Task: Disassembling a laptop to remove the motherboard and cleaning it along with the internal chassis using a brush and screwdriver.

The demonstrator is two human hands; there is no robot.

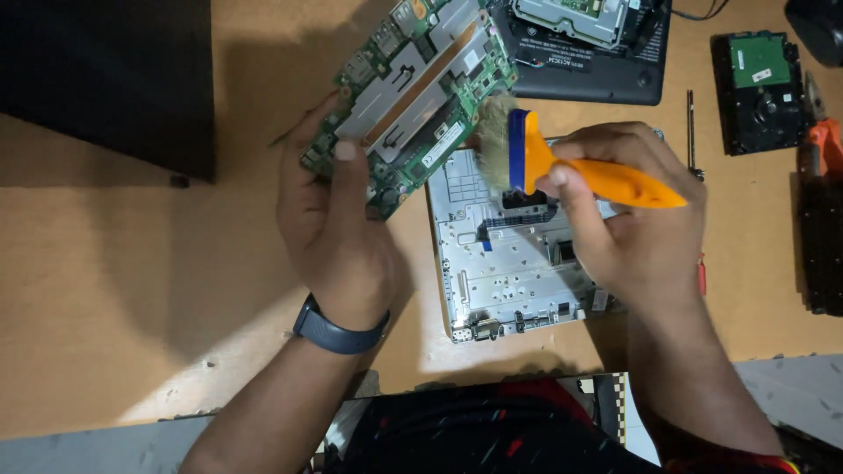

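My left hand (329, 211) grips a green circuit board (413, 83) by its lower corner and holds it tilted above the wooden table. My right hand (632, 219) is closed around the orange handle of a paintbrush (571, 167) with a blue ferrule. The brush's pale bristles touch the right edge of the board. Beneath both lies a silver laptop chassis panel (505, 254), flat on the table, partly covered by my right hand.
A dark laptop base (597, 61) sits at the top. A bare hard drive (760, 92), orange-handled pliers (821, 132), a thin screwdriver (691, 132) and a black strip (821, 246) lie at the right. A black slab (105, 79) fills the top left corner.
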